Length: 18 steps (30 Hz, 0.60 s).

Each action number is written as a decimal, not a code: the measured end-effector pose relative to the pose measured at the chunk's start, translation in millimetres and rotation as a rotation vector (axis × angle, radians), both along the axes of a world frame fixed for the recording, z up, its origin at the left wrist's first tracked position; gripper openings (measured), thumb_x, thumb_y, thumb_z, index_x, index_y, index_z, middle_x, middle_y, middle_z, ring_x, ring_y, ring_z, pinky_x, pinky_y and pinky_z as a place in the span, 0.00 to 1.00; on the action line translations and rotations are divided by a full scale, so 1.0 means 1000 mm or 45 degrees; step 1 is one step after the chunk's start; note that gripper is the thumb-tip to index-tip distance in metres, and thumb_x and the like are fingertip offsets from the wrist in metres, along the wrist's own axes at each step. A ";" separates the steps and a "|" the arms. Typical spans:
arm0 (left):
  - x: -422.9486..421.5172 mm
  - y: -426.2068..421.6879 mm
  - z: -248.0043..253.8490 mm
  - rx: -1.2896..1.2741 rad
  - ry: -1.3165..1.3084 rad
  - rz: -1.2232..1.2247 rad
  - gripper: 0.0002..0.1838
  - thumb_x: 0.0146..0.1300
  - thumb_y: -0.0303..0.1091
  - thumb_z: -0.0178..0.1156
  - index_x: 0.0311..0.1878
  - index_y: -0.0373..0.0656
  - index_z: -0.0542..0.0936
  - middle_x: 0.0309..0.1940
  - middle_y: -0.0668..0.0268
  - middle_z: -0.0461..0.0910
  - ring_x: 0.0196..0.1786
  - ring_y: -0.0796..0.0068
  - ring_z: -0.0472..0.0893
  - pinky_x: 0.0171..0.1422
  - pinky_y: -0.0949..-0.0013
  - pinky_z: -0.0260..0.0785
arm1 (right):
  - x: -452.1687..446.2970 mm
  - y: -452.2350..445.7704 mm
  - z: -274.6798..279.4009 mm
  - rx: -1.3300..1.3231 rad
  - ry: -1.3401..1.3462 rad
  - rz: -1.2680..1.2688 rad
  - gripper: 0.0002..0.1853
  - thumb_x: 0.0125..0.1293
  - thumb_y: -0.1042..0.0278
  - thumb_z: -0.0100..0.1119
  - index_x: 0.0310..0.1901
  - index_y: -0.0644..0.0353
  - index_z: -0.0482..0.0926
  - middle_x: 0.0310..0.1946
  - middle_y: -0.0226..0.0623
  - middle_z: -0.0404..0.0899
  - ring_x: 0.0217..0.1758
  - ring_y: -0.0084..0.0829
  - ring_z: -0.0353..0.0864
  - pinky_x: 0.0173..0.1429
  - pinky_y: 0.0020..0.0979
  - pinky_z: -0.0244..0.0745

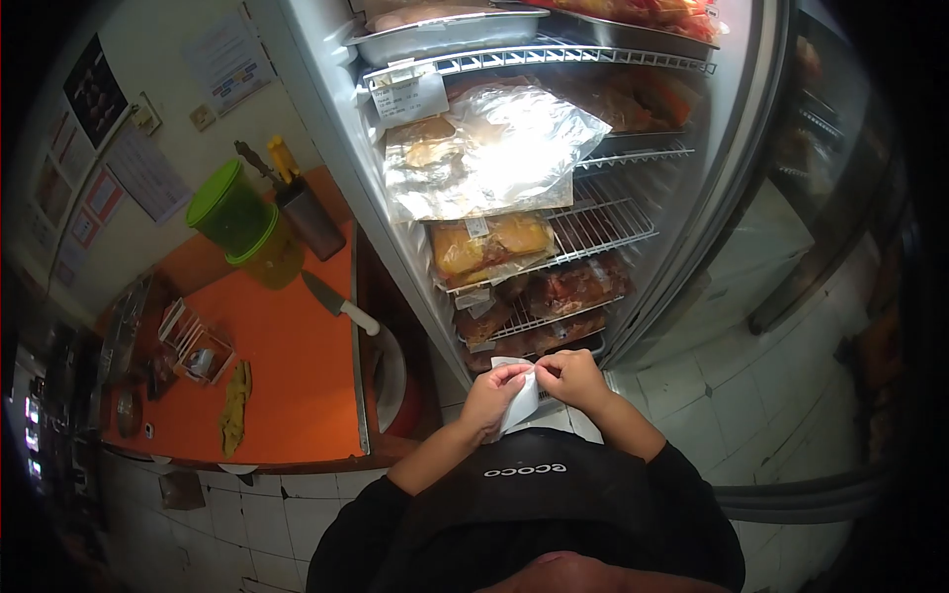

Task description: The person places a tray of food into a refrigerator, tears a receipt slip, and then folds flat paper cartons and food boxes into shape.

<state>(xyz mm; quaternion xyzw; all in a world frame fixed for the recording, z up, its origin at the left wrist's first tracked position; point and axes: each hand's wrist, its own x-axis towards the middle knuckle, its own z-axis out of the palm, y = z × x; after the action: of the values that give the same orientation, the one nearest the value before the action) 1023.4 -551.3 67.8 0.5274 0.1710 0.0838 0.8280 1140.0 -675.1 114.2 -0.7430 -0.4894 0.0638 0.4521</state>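
In front of my apron, my left hand (497, 393) is closed on a white paper sheet (524, 403), which hangs below the fingers. My right hand (573, 380) pinches at the sheet's upper edge, its fingertips close to those of the left. Whether the paper is a single piece or several layers, I cannot tell. Just beyond both hands stands an open fridge with wire shelves (608, 219). Bagged meat (578, 287) fills its lower shelves, and a yellowish wrapped package (491, 245) lies above. Higher up, a large shiny plastic bag (494, 148) overhangs a shelf.
To the left, an orange worktop (297, 395) holds a knife (339, 302) jutting past its edge, green-lidded tubs (267, 252), a knife holder (311, 217) and a yellow cloth (235, 407). Metal trays (445, 40) sit on the top shelf. The fridge door frame (712, 188) rises at right.
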 end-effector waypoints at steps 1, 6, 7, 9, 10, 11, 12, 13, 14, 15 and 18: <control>-0.001 0.000 0.001 0.021 -0.019 0.006 0.13 0.63 0.28 0.54 0.50 0.36 0.75 0.43 0.68 0.75 0.46 0.82 0.72 0.50 0.76 0.66 | 0.001 0.001 -0.002 0.004 0.008 -0.007 0.07 0.48 0.69 0.59 0.27 0.64 0.81 0.22 0.45 0.78 0.25 0.41 0.79 0.31 0.34 0.74; -0.006 0.010 0.003 1.008 0.039 0.252 0.22 0.52 0.20 0.54 0.52 0.45 0.77 0.42 0.67 0.71 0.46 0.74 0.73 0.49 0.72 0.68 | 0.017 0.002 -0.013 0.022 0.138 -0.186 0.07 0.47 0.70 0.58 0.26 0.64 0.81 0.22 0.47 0.78 0.24 0.41 0.79 0.31 0.34 0.74; -0.009 0.012 0.019 1.387 0.083 0.328 0.24 0.48 0.18 0.54 0.51 0.47 0.78 0.41 0.66 0.71 0.45 0.70 0.73 0.49 0.71 0.68 | 0.026 0.004 -0.019 0.001 0.057 -0.279 0.07 0.47 0.71 0.57 0.26 0.65 0.81 0.22 0.47 0.78 0.23 0.42 0.79 0.31 0.35 0.74; -0.015 0.017 0.027 1.823 0.162 0.308 0.29 0.37 0.17 0.52 0.46 0.51 0.81 0.40 0.65 0.71 0.45 0.60 0.72 0.49 0.67 0.69 | 0.032 0.008 -0.016 0.124 -0.221 -0.476 0.05 0.49 0.72 0.56 0.23 0.63 0.78 0.20 0.45 0.76 0.23 0.42 0.77 0.31 0.38 0.72; -0.017 0.023 0.019 1.826 0.135 0.169 0.20 0.44 0.21 0.56 0.43 0.49 0.81 0.39 0.66 0.74 0.44 0.61 0.74 0.45 0.66 0.70 | 0.031 0.011 -0.012 0.160 -0.349 -0.526 0.04 0.49 0.72 0.56 0.22 0.62 0.77 0.19 0.43 0.75 0.24 0.42 0.76 0.31 0.39 0.71; -0.013 0.026 0.007 1.640 0.015 0.106 0.16 0.49 0.25 0.57 0.43 0.47 0.81 0.37 0.66 0.75 0.41 0.64 0.76 0.43 0.68 0.70 | 0.026 0.015 -0.011 0.178 -0.436 -0.424 0.03 0.49 0.72 0.56 0.23 0.61 0.76 0.19 0.42 0.74 0.24 0.41 0.75 0.31 0.39 0.70; -0.010 0.026 0.007 1.450 -0.103 0.046 0.13 0.54 0.29 0.58 0.44 0.44 0.80 0.35 0.66 0.77 0.38 0.68 0.77 0.40 0.69 0.70 | 0.020 0.019 -0.011 0.195 -0.522 -0.321 0.03 0.50 0.72 0.56 0.23 0.60 0.75 0.19 0.41 0.73 0.25 0.40 0.75 0.31 0.39 0.69; -0.008 0.025 0.009 0.914 -0.008 0.065 0.12 0.56 0.32 0.58 0.43 0.41 0.79 0.34 0.66 0.77 0.35 0.71 0.77 0.39 0.71 0.70 | 0.013 0.024 -0.010 0.214 -0.608 -0.218 0.03 0.50 0.72 0.56 0.23 0.59 0.74 0.20 0.39 0.73 0.26 0.40 0.74 0.31 0.39 0.68; -0.005 0.026 0.013 0.380 0.080 0.081 0.12 0.58 0.34 0.58 0.43 0.39 0.79 0.33 0.66 0.78 0.33 0.74 0.77 0.37 0.73 0.69 | 0.006 0.028 -0.012 0.192 -0.684 -0.072 0.03 0.50 0.71 0.56 0.25 0.57 0.72 0.21 0.36 0.72 0.27 0.37 0.74 0.32 0.36 0.68; -0.003 0.026 0.018 -0.155 0.163 0.094 0.13 0.60 0.37 0.57 0.43 0.37 0.78 0.31 0.65 0.78 0.30 0.77 0.77 0.35 0.75 0.69 | -0.002 0.032 -0.011 0.172 -0.737 0.027 0.04 0.50 0.70 0.57 0.26 0.57 0.73 0.22 0.35 0.73 0.26 0.37 0.74 0.32 0.35 0.67; -0.003 0.038 0.002 -0.050 0.123 0.223 0.13 0.62 0.36 0.56 0.41 0.35 0.77 0.30 0.67 0.78 0.28 0.84 0.75 0.32 0.78 0.67 | -0.008 0.036 -0.007 0.228 -0.677 0.196 0.08 0.51 0.67 0.61 0.32 0.59 0.76 0.26 0.36 0.75 0.29 0.34 0.75 0.34 0.31 0.69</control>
<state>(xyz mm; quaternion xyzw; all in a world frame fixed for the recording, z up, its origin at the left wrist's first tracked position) 1020.6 -513.4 70.2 0.4975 0.2578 0.1270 0.8185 1131.7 -638.9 106.9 -0.6514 -0.6495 -0.1425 0.3654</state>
